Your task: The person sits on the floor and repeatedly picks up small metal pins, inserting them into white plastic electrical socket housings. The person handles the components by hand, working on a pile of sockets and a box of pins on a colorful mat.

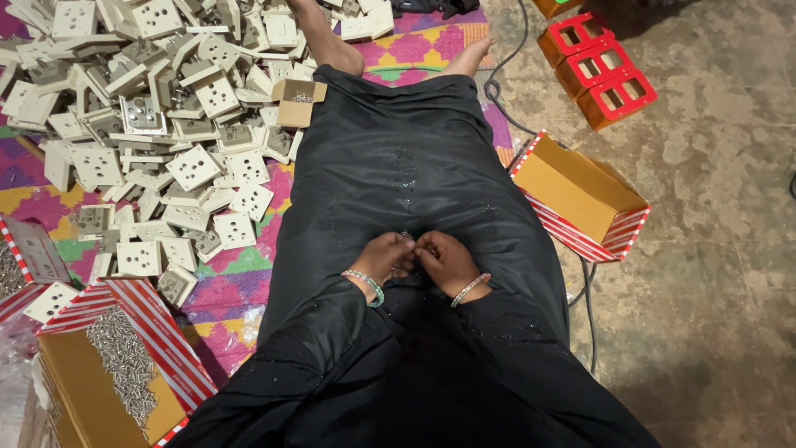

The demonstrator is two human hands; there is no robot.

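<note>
Here the person is sitting on a patterned mat (240,286) with legs stretched out under a black garment (414,174). The left hand (383,257) and the right hand (448,261) are meeting on the lap, fingertips touching, both curled closed and pinching something tiny between them; what it is cannot be told. A heap of cream socket plates (166,108) is lying on the mat toward its left edge, with a small open cardboard box (297,101) just beside the left leg. A box of screws (116,373) is sitting at the mat's near left corner. On the concrete floor (713,249) to the right, an empty striped box (580,197) and red frames (599,70) are lying.
</note>
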